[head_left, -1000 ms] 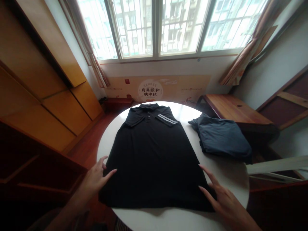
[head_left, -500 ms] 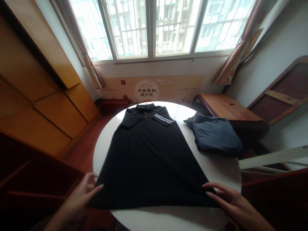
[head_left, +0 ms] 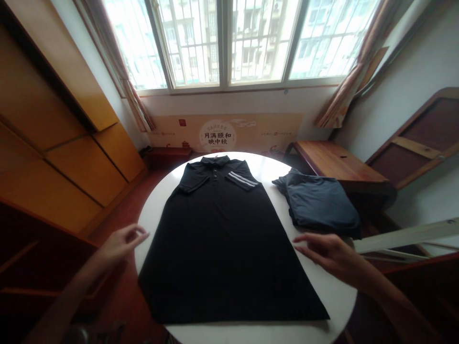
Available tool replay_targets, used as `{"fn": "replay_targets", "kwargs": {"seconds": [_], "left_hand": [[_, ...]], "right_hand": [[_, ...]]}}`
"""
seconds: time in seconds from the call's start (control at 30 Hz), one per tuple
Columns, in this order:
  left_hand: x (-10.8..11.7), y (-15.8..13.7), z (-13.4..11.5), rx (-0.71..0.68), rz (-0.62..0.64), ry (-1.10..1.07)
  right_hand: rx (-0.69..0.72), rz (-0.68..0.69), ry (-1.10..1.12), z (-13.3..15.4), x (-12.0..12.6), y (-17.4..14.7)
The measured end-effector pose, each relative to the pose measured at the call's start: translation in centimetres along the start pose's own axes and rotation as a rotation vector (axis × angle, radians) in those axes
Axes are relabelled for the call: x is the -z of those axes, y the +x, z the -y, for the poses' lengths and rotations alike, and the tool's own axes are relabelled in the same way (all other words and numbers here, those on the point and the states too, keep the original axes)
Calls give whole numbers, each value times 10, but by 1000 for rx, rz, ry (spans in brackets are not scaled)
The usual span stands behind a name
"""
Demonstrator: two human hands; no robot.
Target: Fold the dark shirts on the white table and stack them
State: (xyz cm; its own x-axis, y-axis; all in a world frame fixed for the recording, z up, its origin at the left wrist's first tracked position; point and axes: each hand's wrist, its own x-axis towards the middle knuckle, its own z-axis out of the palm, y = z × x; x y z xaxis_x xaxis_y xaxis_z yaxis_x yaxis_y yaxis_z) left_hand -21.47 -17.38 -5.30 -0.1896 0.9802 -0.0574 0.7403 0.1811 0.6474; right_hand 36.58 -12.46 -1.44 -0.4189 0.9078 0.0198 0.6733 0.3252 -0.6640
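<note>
A black polo shirt (head_left: 218, 248) lies flat with its collar toward the window and its hem toward me. White stripes mark one short sleeve, and both sleeves are folded inward over the chest. My left hand (head_left: 124, 242) hovers beside the shirt's left edge, fingers curved and apart, holding nothing. On the other side my right hand (head_left: 321, 251) is near the shirt's right edge, thumb and fingers parted and empty. Whether its fingertips touch the cloth I cannot tell. The shirt's lower left corner hangs over the table's edge.
The round white table (head_left: 311, 282) carries the shirt and a stack of folded dark blue-grey clothing (head_left: 321, 200) at its right. Behind that stands a low wooden table (head_left: 340, 160). Wooden cabinets (head_left: 82, 172) line the left, and a barred window (head_left: 225, 43) is ahead.
Both hands have let go of the shirt's lower corners and moved away from me along its sides. The lower left corner now droops over the table's edge.
</note>
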Motion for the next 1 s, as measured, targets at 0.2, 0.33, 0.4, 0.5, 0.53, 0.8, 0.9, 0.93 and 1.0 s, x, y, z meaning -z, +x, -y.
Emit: {"fn": "replay_targets", "kwargs": {"seconds": [0.2,0.33,0.4,0.5,0.53,0.8,0.9,0.93,1.0], "left_hand": [[-15,170,-57,-143,-134,-140],[-47,264,-73,-9,-277,-228],[-60,297,-77,29,-289,-248],[-72,333,-78,102,-282,-290],[-74,343,-78,127,-277,-305],[-76,381,-74,241,-262,-381],[-81,384,-74,241,-280,-401],[-82,384,-75,241,-298,-405],[-84,384,-78,239,-338,-416]], "right_hand": [[53,27,68,23,39,189],[-231,-161,182,9,34,294],[-295,-205,197,-4,25,327],[-354,-235,212,-25,10,360],[-370,-245,218,-31,6,368],[-463,-238,194,-49,-13,417],[-465,-241,190,-52,-17,425],[-459,-251,194,-52,-18,426],[-445,-282,212,-50,-17,425]]}}
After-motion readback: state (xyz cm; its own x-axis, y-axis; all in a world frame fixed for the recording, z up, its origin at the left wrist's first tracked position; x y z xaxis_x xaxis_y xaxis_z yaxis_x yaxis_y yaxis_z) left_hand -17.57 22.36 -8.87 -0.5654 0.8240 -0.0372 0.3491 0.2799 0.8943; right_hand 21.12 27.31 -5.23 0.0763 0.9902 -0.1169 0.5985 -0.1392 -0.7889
